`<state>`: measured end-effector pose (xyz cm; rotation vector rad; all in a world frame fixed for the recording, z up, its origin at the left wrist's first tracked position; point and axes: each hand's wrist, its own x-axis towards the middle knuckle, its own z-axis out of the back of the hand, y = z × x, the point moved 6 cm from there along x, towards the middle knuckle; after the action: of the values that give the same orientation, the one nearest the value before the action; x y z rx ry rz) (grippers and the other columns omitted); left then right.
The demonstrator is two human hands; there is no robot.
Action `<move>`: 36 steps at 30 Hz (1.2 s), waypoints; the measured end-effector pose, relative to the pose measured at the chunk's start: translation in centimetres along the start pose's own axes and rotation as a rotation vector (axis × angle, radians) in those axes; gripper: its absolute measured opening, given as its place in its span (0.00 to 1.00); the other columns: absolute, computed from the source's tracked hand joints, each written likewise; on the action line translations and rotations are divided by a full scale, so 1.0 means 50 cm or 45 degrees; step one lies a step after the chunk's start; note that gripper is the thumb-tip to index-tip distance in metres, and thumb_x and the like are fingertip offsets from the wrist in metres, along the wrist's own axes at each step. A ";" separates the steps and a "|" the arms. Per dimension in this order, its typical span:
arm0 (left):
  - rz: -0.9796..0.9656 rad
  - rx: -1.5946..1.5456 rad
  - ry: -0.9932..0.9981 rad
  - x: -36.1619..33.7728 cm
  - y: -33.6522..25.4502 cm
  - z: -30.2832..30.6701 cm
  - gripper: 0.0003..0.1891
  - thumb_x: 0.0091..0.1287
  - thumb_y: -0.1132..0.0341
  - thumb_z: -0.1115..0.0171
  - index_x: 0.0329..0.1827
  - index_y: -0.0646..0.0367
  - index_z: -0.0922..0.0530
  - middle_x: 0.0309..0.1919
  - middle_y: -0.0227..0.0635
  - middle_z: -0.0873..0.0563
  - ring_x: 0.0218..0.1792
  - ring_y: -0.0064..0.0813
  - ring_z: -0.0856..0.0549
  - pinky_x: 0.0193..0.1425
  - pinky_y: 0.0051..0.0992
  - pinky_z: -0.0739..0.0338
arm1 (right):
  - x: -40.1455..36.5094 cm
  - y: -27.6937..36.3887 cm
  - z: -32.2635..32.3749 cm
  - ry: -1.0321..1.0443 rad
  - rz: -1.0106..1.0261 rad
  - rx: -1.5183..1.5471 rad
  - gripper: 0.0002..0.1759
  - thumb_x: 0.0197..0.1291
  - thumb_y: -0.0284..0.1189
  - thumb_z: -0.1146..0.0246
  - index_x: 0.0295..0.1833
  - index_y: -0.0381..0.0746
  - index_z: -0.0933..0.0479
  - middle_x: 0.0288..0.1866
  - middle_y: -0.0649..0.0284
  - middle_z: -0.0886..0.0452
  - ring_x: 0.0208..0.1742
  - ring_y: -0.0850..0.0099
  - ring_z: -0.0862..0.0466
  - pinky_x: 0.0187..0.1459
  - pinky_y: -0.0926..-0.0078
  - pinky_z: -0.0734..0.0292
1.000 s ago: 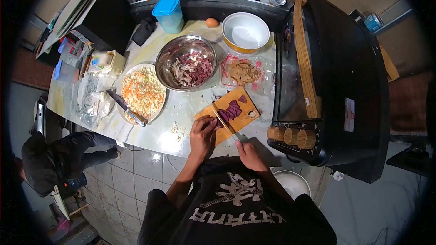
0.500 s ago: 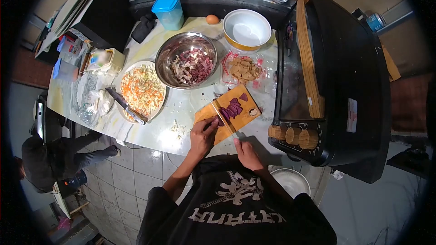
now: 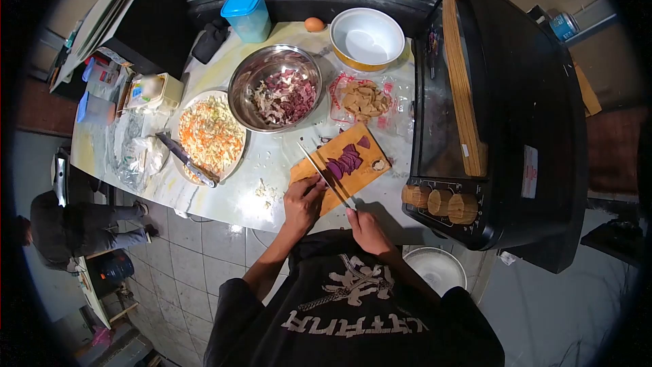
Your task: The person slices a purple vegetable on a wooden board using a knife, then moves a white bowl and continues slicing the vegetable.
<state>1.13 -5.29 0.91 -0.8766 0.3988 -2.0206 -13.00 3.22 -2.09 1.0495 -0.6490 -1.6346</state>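
On the wooden cutting board point(image 3: 370, 171) lie purple slices point(image 3: 348, 162), with one small piece apart near the upper corner. My right hand point(image 3: 367, 228) is closed round the handle of a knife point(image 3: 324, 171), whose blade crosses the board diagonally. Left of the blade, my left hand point(image 3: 303, 201) presses its bent fingers on a purple piece point(image 3: 322, 183) at the board's lower left edge, mostly hidden by the fingers. A metal bowl point(image 3: 237, 104) of chopped reddish and pale pieces stands behind the board.
A plate point(image 3: 178, 161) of shredded vegetables carries a second knife point(image 3: 186, 158) at left. Brown slices point(image 3: 365, 100) lie on plastic, near a white bowl point(image 3: 367, 35) and an egg point(image 3: 314, 24). A black oven point(image 3: 516, 122) stands right. Another person point(image 3: 51, 231) is at far left.
The knife blade has tilted further left at its tip and now shows on the left of the slices. The view has shifted slightly. The other person's legs have moved.
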 end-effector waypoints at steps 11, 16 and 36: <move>0.009 -0.003 -0.018 0.001 -0.003 -0.002 0.11 0.46 0.75 0.33 0.35 0.59 0.17 0.37 0.38 0.16 0.33 0.37 0.18 0.35 0.30 0.23 | 0.001 0.006 0.001 0.002 0.046 -0.049 0.28 0.68 0.41 0.55 0.25 0.27 0.29 0.23 0.37 0.29 0.31 0.41 0.25 0.31 0.52 0.32; 0.004 0.000 -0.034 -0.002 0.000 -0.002 0.12 0.46 0.76 0.32 0.35 0.58 0.17 0.37 0.38 0.16 0.33 0.37 0.18 0.35 0.31 0.23 | 0.003 0.000 -0.005 -0.009 0.078 -0.083 0.23 0.67 0.36 0.52 0.26 0.29 0.30 0.23 0.39 0.29 0.32 0.42 0.25 0.29 0.55 0.34; -0.028 -0.040 -0.048 0.008 -0.002 0.000 0.10 0.45 0.78 0.33 0.33 0.61 0.17 0.33 0.37 0.17 0.33 0.37 0.18 0.35 0.31 0.25 | 0.004 0.003 -0.006 -0.058 -0.010 -0.171 0.21 0.66 0.35 0.50 0.28 0.28 0.28 0.25 0.38 0.28 0.33 0.41 0.25 0.30 0.51 0.33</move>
<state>0.91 -5.57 1.14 -0.9403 0.4022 -2.0200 -12.67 2.99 -2.15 0.9207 -0.5572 -1.6890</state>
